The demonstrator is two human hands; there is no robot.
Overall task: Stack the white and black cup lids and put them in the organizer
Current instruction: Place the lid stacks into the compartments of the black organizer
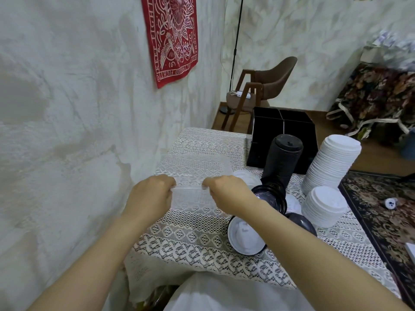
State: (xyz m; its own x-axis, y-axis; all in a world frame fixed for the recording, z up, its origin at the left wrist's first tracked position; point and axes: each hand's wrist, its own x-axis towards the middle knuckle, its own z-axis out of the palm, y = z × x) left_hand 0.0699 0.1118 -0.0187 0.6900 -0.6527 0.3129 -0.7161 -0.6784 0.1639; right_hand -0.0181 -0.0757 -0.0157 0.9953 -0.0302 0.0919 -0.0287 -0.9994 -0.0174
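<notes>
Both my hands hold a clear plastic bag (193, 173) stretched between them above the lace-covered table (202, 250). My left hand (152, 191) pinches its left edge and my right hand (224, 194) pinches its right edge. A tall stack of black lids (284, 158) leans in front of the black organizer (285, 131). Two stacks of white lids stand at the right, a tall one (332, 162) and a short one (324, 205). Loose black lids (271, 196) and a white lid nested in a black one (246, 237) lie under my right forearm.
A plastered wall runs close along the table's left side. A brown chair (269, 86) stands behind the table. A patterned rug (386, 221) covers the floor at the right, with a small white object (390, 202) on it.
</notes>
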